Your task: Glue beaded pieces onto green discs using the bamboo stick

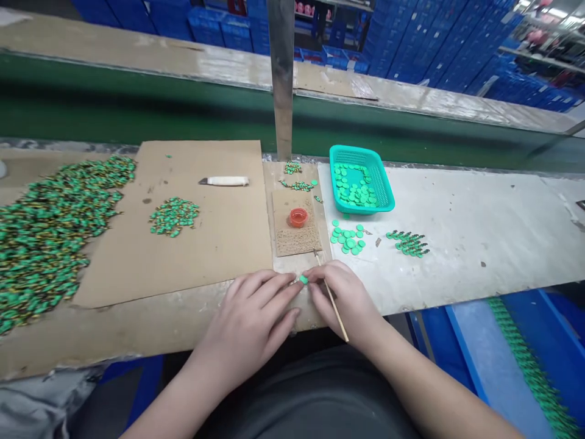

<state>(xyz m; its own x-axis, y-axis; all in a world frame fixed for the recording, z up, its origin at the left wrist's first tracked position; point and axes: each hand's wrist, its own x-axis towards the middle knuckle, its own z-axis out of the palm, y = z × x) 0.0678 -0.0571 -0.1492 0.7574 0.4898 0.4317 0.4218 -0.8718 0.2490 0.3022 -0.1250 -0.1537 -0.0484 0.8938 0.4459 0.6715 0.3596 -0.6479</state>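
Note:
My left hand [258,311] reaches in over the table's front edge, its fingers bent inward and fingertips pressed at a small green disc [303,279]. From the other side, the thumb and forefinger of my right hand [350,299] pinch at the same disc. A thin wooden stick [337,314] with a dark tip also lies in my right hand, slanting across its fingers. Just beyond the hands is a cardboard pad [297,242] bearing a small red cup [298,217]. Loose green discs [350,241] lie to the right of the pad. My fingertips partly hide the held disc.
A green basket [388,198] of discs stands behind the loose ones. Rows of green-and-dark pieces [411,244] lie farther right. Leftward are a white-handled knife [226,181], a small pile [173,216] and a large heap [46,238]. A metal post [282,79] rises behind the pad.

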